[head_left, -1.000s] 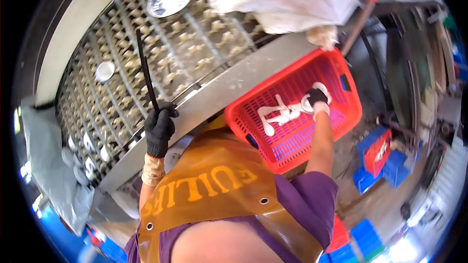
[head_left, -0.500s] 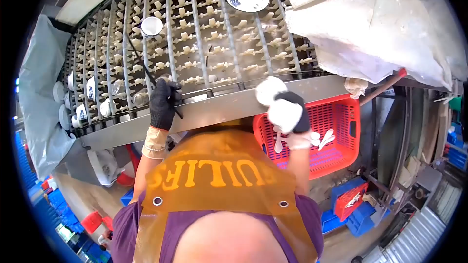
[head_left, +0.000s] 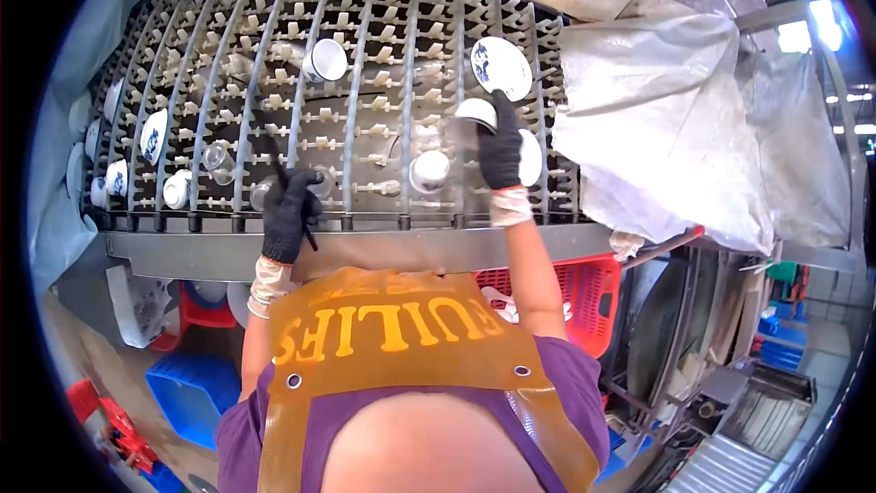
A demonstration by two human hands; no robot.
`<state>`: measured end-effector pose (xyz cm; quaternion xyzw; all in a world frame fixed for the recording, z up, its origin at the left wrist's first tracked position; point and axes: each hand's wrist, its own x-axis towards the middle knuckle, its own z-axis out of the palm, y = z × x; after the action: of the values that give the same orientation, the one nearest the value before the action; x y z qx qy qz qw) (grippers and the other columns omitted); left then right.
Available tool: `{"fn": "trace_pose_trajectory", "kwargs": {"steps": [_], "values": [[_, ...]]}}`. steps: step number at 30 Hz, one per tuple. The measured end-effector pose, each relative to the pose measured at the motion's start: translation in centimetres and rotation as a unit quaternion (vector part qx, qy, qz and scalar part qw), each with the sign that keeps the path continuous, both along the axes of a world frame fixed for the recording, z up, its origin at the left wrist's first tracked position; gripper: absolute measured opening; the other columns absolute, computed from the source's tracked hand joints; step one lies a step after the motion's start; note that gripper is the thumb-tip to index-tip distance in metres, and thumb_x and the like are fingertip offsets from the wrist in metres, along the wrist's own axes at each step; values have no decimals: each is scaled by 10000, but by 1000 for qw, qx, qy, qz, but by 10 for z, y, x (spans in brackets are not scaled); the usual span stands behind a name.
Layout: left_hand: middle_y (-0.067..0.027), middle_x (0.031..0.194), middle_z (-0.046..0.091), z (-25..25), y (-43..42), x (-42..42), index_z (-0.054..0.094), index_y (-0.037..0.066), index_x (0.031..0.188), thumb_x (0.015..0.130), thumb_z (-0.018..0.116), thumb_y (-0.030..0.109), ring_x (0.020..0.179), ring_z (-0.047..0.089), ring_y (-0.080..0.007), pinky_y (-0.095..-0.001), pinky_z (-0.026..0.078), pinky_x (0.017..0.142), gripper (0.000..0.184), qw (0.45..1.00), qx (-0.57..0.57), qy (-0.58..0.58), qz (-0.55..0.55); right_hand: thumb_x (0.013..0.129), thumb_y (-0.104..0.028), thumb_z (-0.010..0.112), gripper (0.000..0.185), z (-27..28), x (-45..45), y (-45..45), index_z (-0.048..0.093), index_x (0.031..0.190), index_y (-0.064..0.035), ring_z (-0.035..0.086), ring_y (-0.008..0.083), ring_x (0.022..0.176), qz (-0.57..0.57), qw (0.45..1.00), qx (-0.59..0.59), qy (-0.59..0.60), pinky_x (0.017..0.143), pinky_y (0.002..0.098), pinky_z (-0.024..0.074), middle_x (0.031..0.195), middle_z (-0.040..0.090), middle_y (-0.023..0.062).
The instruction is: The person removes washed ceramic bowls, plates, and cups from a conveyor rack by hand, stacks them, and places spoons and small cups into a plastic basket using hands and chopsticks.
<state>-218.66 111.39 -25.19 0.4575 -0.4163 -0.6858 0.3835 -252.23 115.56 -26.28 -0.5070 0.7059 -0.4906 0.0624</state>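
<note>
My right hand (head_left: 501,148), in a black glove, reaches over the pegged conveyor rack (head_left: 365,219) with its fingers closed on a small white bowl (head_left: 476,113). A white round dish (head_left: 530,160) shows just right of that hand; whether the hand touches it I cannot tell. To the left, a white cup (head_left: 429,171) sits on the pegs. Beyond my fingertips lies a blue-patterned white plate (head_left: 502,68). My left hand (head_left: 290,212), also black-gloved, is closed round a thin dark stick (head_left: 275,157) near the rack's front edge. Clear glasses (head_left: 219,162) lie near it.
Another white cup (head_left: 327,60) stands farther back on the rack. Blue-patterned bowls (head_left: 154,136) sit at the left. A metal ledge (head_left: 383,251) runs along the front. Below right is a red basket (head_left: 595,297) with white spoons; a blue crate (head_left: 185,394) stands lower left. Plastic sheeting (head_left: 657,128) hangs at right.
My right hand has moved from above the red basket up over the rack. A white cup now sits left of it. My left hand still grips the stick. The view has shifted.
</note>
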Motion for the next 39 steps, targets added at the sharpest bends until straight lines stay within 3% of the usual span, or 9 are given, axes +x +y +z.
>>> {"fn": "trace_pose_trajectory", "kwargs": {"steps": [4, 8, 12, 15, 22, 25, 30, 34, 39], "values": [[43, 738, 558, 19, -5, -31, 592, 79, 1037, 910, 534, 216, 508, 421, -17, -171, 314, 430, 195, 994, -72, -13, -78, 731, -326, 652, 501, -14, 17, -19, 534, 1205, -214, 479, 308, 1132, 126, 905, 107, 392, 1000, 548, 239, 1204, 536, 100], [85, 701, 526, 9, -30, -28, 612, 91, 1032, 877, 565, 98, 522, 374, 7, -160, 305, 446, 163, 977, -191, -65, -68, 755, -301, 655, 317, -54, -57, -44, 624, 1011, -116, 523, 327, 1038, 116, 981, 118, 99, 960, 422, 359, 1120, 574, 118], [-38, 904, 634, 28, -66, -36, 619, 62, 1035, 826, 546, 11, 781, 579, -109, -251, 467, 709, 227, 948, -268, -156, -71, 655, -336, 729, 611, -73, -147, -81, 540, 1133, -7, 582, 317, 939, -236, 933, 148, 228, 856, 388, 453, 1000, 608, 232], [-121, 1089, 586, 7, -105, -49, 632, 43, 1032, 768, 551, -17, 1040, 546, -241, -332, 422, 896, 283, 872, -427, -206, -119, 600, -304, 741, 569, -86, -207, -106, 596, 1065, -11, 606, 336, 914, -130, 931, 335, 63, 816, 376, 477, 1018, 623, 207], [-137, 1175, 555, -38, -167, -74, 621, 230, 1086, 733, 606, 44, 939, 592, -304, -381, 480, 807, 400, 655, -521, -523, -165, 775, -174, 671, 306, 8, -133, -102, 621, 1021, 0, 596, 134, 696, 31, 972, 36, -231, 659, 268, 491, 864, 664, 95], [-146, 1136, 578, -14, -175, -88, 623, 234, 1082, 758, 605, 64, 920, 595, -318, -376, 485, 792, 367, 651, -373, -615, -241, 743, -227, 703, 363, 9, -146, -52, 624, 1028, -17, 626, 177, 828, 192, 952, 232, -53, 746, 309, 493, 969, 655, 138], [-55, 968, 632, 8, -188, -83, 595, 18, 1037, 845, 570, 115, 848, 594, -119, -268, 487, 748, 216, 960, -166, -144, -172, 678, -272, 692, 380, -34, -141, 25, 636, 1006, -87, 603, 328, 876, 174, 893, 382, 163, 788, 389, 471, 972, 635, 151], [-23, 816, 610, 67, -165, -111, 595, 11, 1016, 849, 571, 169, 696, 557, -97, -247, 469, 639, 231, 901, -19, -242, -360, 713, -39, 593, 283, 21, -80, 56, 625, 978, -132, 608, 303, 860, 36, 969, 137, 201, 742, 375, 484, 928, 632, 119], [-123, 821, 638, -31, -160, -144, 623, 65, 990, 791, 617, 247, 734, 615, -249, -362, 490, 669, 269, 756, -290, -416, -415, 701, -89, 633, 251, 18, -53, 88, 609, 950, -103, 550, 322, 982, 197, 920, 97, 325, 825, 413, 444, 1059, 581, 110]]}}
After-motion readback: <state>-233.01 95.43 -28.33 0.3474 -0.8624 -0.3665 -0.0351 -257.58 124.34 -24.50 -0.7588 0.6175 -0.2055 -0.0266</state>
